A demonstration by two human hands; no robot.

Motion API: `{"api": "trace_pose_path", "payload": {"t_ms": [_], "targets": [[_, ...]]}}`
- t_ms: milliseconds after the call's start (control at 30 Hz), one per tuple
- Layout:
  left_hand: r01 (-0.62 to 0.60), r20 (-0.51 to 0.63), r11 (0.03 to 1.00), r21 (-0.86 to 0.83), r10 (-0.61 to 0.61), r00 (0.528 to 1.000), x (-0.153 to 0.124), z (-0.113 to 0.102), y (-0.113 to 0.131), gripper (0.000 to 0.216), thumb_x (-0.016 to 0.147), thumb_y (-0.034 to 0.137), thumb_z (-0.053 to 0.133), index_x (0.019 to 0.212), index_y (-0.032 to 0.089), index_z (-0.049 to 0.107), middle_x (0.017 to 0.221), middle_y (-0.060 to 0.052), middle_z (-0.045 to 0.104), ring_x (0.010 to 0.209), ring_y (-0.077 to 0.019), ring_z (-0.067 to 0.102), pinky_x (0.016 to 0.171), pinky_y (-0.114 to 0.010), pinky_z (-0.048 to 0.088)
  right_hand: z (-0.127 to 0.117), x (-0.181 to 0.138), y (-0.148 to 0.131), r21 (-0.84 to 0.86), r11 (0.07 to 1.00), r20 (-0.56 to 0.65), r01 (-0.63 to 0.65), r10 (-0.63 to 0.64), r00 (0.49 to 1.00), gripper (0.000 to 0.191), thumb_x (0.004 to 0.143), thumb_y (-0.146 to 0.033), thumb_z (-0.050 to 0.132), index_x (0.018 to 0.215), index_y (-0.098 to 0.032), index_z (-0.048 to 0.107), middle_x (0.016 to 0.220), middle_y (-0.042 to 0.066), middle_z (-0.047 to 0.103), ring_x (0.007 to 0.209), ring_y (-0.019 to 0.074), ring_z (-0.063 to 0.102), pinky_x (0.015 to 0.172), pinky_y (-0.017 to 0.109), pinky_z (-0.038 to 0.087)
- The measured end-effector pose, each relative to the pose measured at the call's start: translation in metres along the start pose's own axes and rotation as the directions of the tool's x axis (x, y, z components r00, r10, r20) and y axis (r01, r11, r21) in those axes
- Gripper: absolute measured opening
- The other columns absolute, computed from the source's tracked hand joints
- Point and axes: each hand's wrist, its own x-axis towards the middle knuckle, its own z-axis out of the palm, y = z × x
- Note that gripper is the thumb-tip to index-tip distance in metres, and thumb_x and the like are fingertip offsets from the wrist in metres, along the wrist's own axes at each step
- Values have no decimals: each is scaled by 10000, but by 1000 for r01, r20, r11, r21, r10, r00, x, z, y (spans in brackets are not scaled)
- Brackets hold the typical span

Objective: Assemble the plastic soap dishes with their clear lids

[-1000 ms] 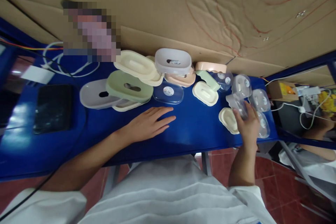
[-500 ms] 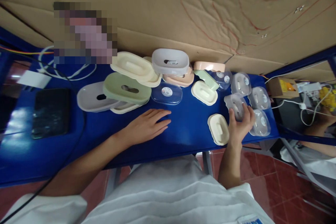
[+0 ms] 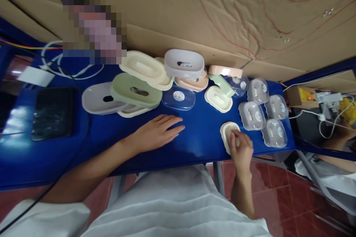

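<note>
My left hand (image 3: pixel 155 133) lies flat on the blue table with its fingers spread, holding nothing. Near its fingertips is a clear plastic cover (image 3: pixel 179 100) with a round white sticker. At the table's front edge my right hand (image 3: pixel 242 152) has its fingers closed at the middle of a small cream plastic tray (image 3: pixel 226 129), which it partly hides. Farther back sits another cream tray (image 3: pixel 218 99) with a raised ridge. To the right of my right hand stand several small boxes under clear covers, the nearest one a covered box (image 3: pixel 252 116).
At the back stand a lavender tissue-box cover (image 3: pixel 183 68), peach pieces (image 3: pixel 225 71) and stacked cream trays (image 3: pixel 141 66). Left of these lie a green slotted cover (image 3: pixel 136 90) and a lavender one (image 3: pixel 97 98). A black tablet (image 3: pixel 52 113) and white cables occupy the left end.
My right hand has left a clear-covered box and moved left and toward me onto the cream tray. That box now stands free. My left hand stays flat on the table.
</note>
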Motion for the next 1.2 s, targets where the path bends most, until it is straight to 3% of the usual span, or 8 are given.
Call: {"api": "trace_pose_path", "payload": {"t_ms": [133,267,400,567,800,933,1067,1200], "targets": [[-35,15,999,-24,36,999,-2,4,8,407,1063,207,692,1469,237,704,1498,-141,697,1352,-297,686,1153,-442,569,12,-16,-39,187,966,128,181,-207,970,271,1128,-354,576,1237,-219,783,1195,117,817,1131,282,755,1002,456,579],[-146,50,989,-36,148,988,-1,8,17,463,1071,311,706,1526,246,647,1657,-153,578,1502,-329,583,1218,-492,517,18,20,-66,372,858,142,355,-431,891,363,1123,-273,542,1450,-274,700,1410,102,761,1338,276,709,1132,482,565],[-166,60,986,-32,168,984,-1,10,17,318,1064,265,722,1379,218,719,1500,-125,705,1420,-292,644,1199,-457,510,31,102,-56,153,927,-31,342,-342,939,491,1122,-435,569,1555,-207,614,1560,165,661,1500,344,581,1248,579,458],[-143,85,989,44,139,987,-3,9,9,373,1012,34,666,1331,215,734,1364,-103,766,1225,-232,734,998,-347,569,44,162,-41,49,961,127,274,-278,952,603,1136,-613,483,1408,-126,712,1325,197,776,1273,354,714,1129,540,528],[-124,-60,987,102,130,990,-2,-8,13,610,1017,11,620,1555,299,602,1555,-130,659,1364,-282,675,1129,-427,546,6,63,-71,206,873,-2,442,-452,892,344,1070,-320,716,1411,-274,728,1321,100,786,1262,307,723,1106,485,531],[-120,-104,980,160,137,985,-2,-11,13,582,1014,20,651,1532,282,618,1558,-129,656,1426,-283,632,1243,-485,472,14,7,-92,302,797,46,523,-560,827,326,1051,-240,754,1375,-280,736,1279,78,800,1237,264,738,1087,442,525],[-143,-45,978,150,151,987,0,-6,9,252,1023,103,706,1253,202,737,1328,-96,761,1306,-253,683,1221,-433,483,33,-10,-101,335,772,103,540,-600,793,324,1068,-284,747,1390,-252,727,1369,89,789,1302,262,718,1136,447,494],[-164,-25,972,170,171,985,1,-4,5,207,1025,123,717,1214,207,735,1263,-75,771,1233,-244,695,1124,-406,509,39,-11,-101,326,765,106,555,-613,783,377,1067,-218,731,1438,-285,716,1419,72,777,1353,247,700,1204,455,443]]}}
